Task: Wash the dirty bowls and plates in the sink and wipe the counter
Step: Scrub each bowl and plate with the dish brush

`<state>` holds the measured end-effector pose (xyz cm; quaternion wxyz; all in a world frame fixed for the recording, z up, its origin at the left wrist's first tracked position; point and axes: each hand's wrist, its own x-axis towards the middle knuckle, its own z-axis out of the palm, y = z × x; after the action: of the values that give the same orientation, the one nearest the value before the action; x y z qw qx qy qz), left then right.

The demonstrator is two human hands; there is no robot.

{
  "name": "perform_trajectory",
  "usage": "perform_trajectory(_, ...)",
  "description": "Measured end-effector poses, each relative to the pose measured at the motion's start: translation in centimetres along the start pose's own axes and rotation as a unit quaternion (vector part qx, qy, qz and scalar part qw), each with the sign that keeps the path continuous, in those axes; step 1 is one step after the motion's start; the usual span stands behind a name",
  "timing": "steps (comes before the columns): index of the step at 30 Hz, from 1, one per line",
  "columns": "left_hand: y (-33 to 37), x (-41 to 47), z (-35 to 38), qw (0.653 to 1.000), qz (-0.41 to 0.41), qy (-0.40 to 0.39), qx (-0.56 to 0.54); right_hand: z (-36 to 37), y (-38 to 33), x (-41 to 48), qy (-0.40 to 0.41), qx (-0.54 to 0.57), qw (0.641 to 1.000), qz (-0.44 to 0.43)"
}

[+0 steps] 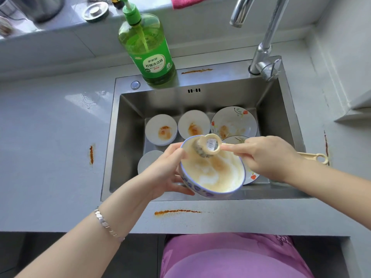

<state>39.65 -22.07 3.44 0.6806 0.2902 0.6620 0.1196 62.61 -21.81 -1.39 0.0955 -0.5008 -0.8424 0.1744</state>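
Your left grip (167, 174) curls round the soapy bowl (218, 177), tilting it above the sink (128, 137) so its inside faces you, while your right grip (267, 157) pinches the brush (207, 146) handle, the head pressed to the wall just beside your left thumb.

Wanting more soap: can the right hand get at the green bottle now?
Probably not yet: the right hand grips the brush, though nothing blocks the way to the bottle.
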Motion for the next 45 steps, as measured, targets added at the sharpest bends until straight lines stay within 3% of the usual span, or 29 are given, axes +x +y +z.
perform_trajectory(3, 0.2, 0.0, -0.9, 1.000, 0.007, 0.015, -0.012, -0.5, 0.8, -0.6, -0.101, 0.007, 0.993, 0.060)
perform_trajectory(8, -0.5, -0.2, 0.1, 1.000, 0.014, -0.017, 0.017, 0.7, -1.4, 0.5, -0.046, 0.064, 0.997, 0.007)
perform_trajectory(12, -1.1, -0.4, -1.5, 1.000, 0.015, 0.006, 0.025, 0.0, -0.4, -0.2, -0.129, 0.004, 0.990, 0.065)
perform_trajectory(17, -1.4, -0.5, -0.9, 1.000, 0.011, -0.004, 0.014, 0.6, -2.6, 1.2, -0.110, 0.030, 0.992, 0.052)
perform_trajectory(21, -0.8, -0.1, -2.1, 0.997, 0.049, 0.044, -0.041, 0.4, -1.6, 0.2, -0.117, 0.075, 0.983, 0.123)
perform_trajectory(24, -0.8, 0.2, -1.8, 0.991, 0.110, 0.069, -0.036, -0.3, -2.8, 0.4, -0.114, 0.232, 0.947, 0.191)
perform_trajectory(29, -0.8, 0.7, -0.5, 0.982, 0.169, 0.063, -0.054, -1.5, -6.1, 2.7, -0.048, 0.459, 0.832, 0.309)
perform_trajectory(31, -0.7, 0.8, -0.3, 0.978, 0.185, 0.064, -0.068, -1.8, -7.3, 3.3, -0.065, 0.528, 0.778, 0.334)
perform_trajectory(33, -0.5, 0.7, -0.4, 0.973, 0.203, 0.078, -0.082, -2.1, -8.1, 3.3, -0.109, 0.569, 0.747, 0.326)
perform_trajectory(38, -0.4, 1.0, -2.3, 0.966, 0.225, 0.091, -0.090, -3.3, -7.2, 1.5, -0.239, 0.528, 0.767, 0.276)
perform_trajectory(41, -0.9, 1.0, -3.3, 0.968, 0.217, 0.098, -0.075, -4.4, -4.9, 0.2, -0.280, 0.513, 0.754, 0.299)
perform_trajectory(43, -1.4, 1.0, -3.6, 0.968, 0.210, 0.104, -0.084, -4.8, -3.3, -0.6, -0.229, 0.531, 0.749, 0.323)
perform_trajectory(45, -1.6, 1.2, -3.6, 0.967, 0.201, 0.110, -0.110, -4.3, -2.0, -1.2, -0.108, 0.566, 0.738, 0.351)
